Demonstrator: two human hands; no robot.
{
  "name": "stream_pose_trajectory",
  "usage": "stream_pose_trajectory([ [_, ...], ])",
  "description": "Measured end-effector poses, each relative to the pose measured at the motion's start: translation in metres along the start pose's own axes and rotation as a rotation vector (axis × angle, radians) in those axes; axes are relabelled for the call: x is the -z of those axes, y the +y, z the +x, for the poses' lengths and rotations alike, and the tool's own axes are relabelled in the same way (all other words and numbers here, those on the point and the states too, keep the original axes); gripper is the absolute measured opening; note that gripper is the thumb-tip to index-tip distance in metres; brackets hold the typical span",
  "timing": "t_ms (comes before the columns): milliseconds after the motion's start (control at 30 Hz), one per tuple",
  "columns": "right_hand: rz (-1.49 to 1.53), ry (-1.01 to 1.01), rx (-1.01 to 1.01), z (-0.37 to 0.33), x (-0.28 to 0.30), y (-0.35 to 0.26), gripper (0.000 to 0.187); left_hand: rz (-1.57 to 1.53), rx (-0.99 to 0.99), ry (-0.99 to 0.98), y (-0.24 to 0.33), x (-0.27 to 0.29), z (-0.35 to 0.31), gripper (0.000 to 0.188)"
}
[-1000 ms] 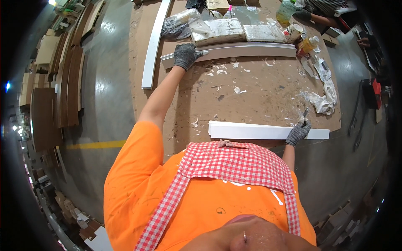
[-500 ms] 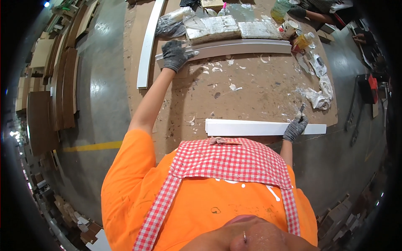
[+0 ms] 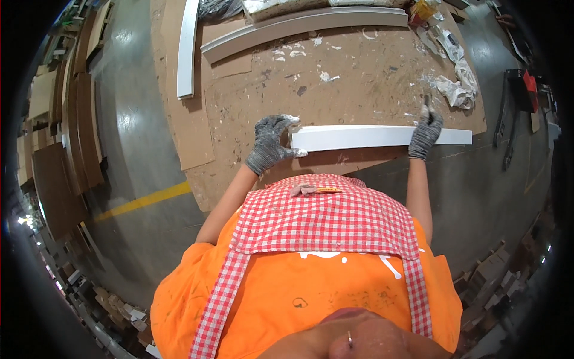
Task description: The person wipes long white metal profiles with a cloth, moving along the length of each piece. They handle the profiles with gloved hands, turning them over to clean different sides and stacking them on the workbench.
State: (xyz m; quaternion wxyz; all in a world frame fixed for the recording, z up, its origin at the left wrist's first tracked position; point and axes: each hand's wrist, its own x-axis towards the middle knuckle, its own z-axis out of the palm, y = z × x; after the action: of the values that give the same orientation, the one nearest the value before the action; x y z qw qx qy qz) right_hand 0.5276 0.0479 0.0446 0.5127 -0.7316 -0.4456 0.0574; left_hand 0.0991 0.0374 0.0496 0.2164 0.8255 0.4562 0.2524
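Two white strips (image 3: 353,138), one partly over the other, lie along the near edge of the table. My left hand (image 3: 270,143), in a grey glove with white-smeared fingertips, is at their left end. Its thumb and fingers are spread to either side of that end. My right hand (image 3: 425,136), gloved the same way, lies across the strips toward their right end. From its fingers a small, thin, dark tool (image 3: 426,103) points away from me; its exact kind is too small to make out.
A grooved white moulding (image 3: 311,24) lies across the far part of the brown tabletop (image 3: 347,90). Another white strip (image 3: 186,54) runs along the left. Crumpled white wipes (image 3: 457,90) and a yellowish bottle (image 3: 423,11) are at the right. Brown boards (image 3: 81,131) stand left, across the floor.
My left hand has left the far moulding and come back to the near strips' left end. My right hand stays at their right part with the tool. The view has shifted toward me.
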Motion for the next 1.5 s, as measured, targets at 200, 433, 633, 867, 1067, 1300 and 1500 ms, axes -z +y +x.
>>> stream_pose_trajectory([
  [200,-0.310,-0.651,0.368,-0.100,-0.039,-0.090,0.017,-0.082,-0.079,0.019,0.013,-0.019,-0.001,0.065],
  [433,-0.436,-0.780,0.307,-0.135,-0.040,-0.131,0.021,-0.024,-0.125,0.162,0.015,-0.028,0.003,0.057],
  [633,-0.442,-0.553,0.317,-0.108,-0.013,-0.093,0.017,0.023,-0.131,0.154,0.016,-0.030,0.001,0.057],
  [867,-0.766,0.091,0.061,0.048,0.120,0.115,0.009,0.110,-0.052,0.112,0.021,-0.031,-0.003,0.062],
  [1067,-0.917,0.282,-0.275,0.160,0.238,0.213,0.025,0.158,0.091,-0.037,0.017,-0.032,-0.003,0.069],
  [1300,-0.628,-0.141,-0.252,0.145,0.168,0.180,0.027,0.233,0.355,-0.114,0.058,-0.022,0.000,0.064],
  [1500,-0.505,0.072,-0.245,0.149,0.173,0.178,0.024,-0.159,0.457,0.052,0.062,-0.024,-0.003,0.058],
])
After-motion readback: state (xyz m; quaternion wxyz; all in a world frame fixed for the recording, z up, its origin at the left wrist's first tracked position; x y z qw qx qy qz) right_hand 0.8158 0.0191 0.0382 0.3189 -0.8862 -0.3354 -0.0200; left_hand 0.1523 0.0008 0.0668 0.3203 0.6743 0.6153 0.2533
